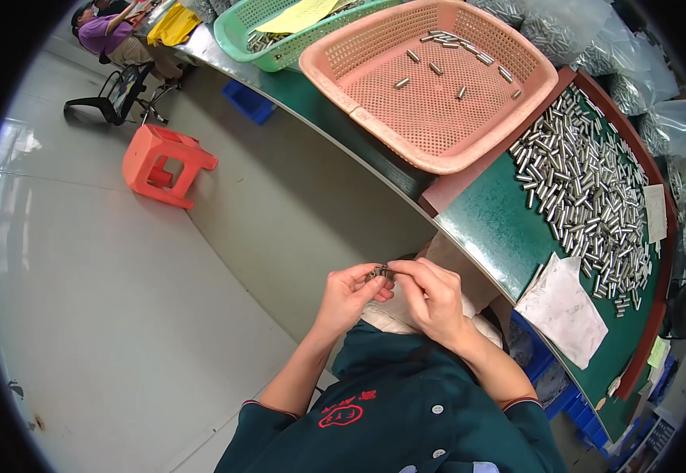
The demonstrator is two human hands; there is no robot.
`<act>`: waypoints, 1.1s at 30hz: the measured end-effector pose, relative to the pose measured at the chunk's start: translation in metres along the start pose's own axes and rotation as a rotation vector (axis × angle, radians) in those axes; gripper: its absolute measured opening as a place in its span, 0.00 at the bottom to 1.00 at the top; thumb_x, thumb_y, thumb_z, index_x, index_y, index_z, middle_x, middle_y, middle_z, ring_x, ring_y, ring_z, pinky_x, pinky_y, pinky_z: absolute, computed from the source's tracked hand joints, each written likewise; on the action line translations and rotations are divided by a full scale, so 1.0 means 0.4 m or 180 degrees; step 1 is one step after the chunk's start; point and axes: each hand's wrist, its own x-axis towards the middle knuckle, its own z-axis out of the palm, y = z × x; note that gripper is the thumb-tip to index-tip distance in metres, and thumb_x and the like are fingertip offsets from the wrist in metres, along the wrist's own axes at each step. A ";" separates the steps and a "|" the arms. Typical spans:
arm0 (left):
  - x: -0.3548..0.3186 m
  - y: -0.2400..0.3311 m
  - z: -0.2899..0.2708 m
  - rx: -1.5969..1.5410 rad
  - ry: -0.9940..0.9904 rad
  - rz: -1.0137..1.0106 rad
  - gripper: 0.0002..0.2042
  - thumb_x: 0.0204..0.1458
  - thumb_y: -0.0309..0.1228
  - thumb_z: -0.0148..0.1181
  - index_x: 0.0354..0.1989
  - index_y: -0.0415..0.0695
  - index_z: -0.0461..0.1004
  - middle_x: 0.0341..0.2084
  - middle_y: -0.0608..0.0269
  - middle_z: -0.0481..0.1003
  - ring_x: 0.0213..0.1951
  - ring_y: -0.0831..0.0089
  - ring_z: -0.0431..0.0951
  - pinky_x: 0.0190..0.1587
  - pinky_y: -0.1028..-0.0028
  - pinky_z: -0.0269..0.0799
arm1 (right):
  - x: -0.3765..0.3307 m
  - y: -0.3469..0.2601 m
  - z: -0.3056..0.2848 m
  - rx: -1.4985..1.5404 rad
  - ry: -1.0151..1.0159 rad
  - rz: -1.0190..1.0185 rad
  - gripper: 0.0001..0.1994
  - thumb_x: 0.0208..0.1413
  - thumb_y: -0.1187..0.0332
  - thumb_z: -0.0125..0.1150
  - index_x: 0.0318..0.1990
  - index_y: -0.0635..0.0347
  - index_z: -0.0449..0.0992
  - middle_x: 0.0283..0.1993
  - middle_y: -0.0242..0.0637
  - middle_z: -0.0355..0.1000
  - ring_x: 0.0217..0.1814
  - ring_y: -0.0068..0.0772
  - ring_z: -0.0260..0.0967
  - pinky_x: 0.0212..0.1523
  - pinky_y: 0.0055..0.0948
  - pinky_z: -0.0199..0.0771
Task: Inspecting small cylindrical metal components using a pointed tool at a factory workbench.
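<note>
While both hands meet over my lap, off the near edge of the worktop (508, 236), I see the left hand (348, 296) and right hand (430, 298) each with its grip pinched shut on one small metal part (379, 273), held close, I judge, for inspection. The loose metal pins (587, 189) lie heaped toward the far right edge (too many to count), within reach; the pink basket (430, 79) holds roughly a dozen, and one green basket (280, 31) sits beyond.

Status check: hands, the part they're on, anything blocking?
Left hand and right hand both pinch one small metal piece, held over the lap. Metal cylinders lie untouched on the green tray. Nothing blocking.
</note>
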 end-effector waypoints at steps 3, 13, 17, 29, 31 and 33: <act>-0.003 0.024 0.016 0.0238 0.0032 0.0013 0.09 0.52 0.20 0.50 0.40 0.30 0.72 0.28 0.61 0.76 0.28 0.79 0.75 0.32 0.81 0.73 | 0.012 -0.029 -0.010 -0.0149 -0.0318 0.0250 0.07 0.43 0.76 0.60 0.32 0.62 0.75 0.21 0.37 0.68 0.18 0.35 0.67 0.19 0.29 0.67; -0.013 0.174 0.185 0.1878 -0.0732 0.0938 0.08 0.44 0.15 0.51 0.34 0.34 0.72 0.23 0.55 0.75 0.27 0.71 0.78 0.30 0.76 0.72 | -0.024 -0.096 -0.173 -0.1482 -0.0129 -0.0716 0.13 0.35 0.71 0.63 0.33 0.60 0.75 0.20 0.30 0.61 0.19 0.29 0.63 0.20 0.27 0.63; 0.016 0.183 0.257 0.1937 -0.1351 0.1107 0.10 0.45 0.16 0.52 0.37 0.33 0.72 0.27 0.52 0.75 0.27 0.68 0.78 0.29 0.75 0.72 | -0.050 -0.143 -0.272 -0.2042 -0.0247 -0.0732 0.08 0.36 0.73 0.55 0.28 0.59 0.70 0.22 0.29 0.62 0.24 0.27 0.66 0.22 0.26 0.65; 0.076 0.214 0.410 0.2155 -0.2401 0.1471 0.08 0.44 0.18 0.55 0.34 0.35 0.72 0.25 0.51 0.73 0.26 0.55 0.75 0.28 0.71 0.69 | -0.057 -0.171 -0.461 -0.1302 -0.0458 0.0082 0.09 0.39 0.75 0.62 0.29 0.64 0.69 0.24 0.39 0.70 0.24 0.42 0.70 0.24 0.34 0.70; 0.082 0.214 0.429 0.2063 -0.2340 0.1416 0.07 0.44 0.18 0.55 0.34 0.35 0.72 0.25 0.51 0.73 0.27 0.56 0.75 0.28 0.71 0.69 | -0.056 -0.165 -0.473 -0.1202 -0.0151 -0.0085 0.09 0.38 0.76 0.63 0.28 0.63 0.69 0.21 0.37 0.69 0.21 0.36 0.69 0.21 0.30 0.68; 0.100 0.205 0.433 0.2104 -0.2140 0.1451 0.08 0.44 0.18 0.55 0.34 0.35 0.72 0.25 0.50 0.73 0.27 0.57 0.75 0.28 0.71 0.69 | -0.050 -0.180 -0.500 -0.1083 -0.0131 0.0172 0.08 0.40 0.74 0.61 0.29 0.62 0.69 0.21 0.37 0.69 0.21 0.38 0.69 0.21 0.31 0.68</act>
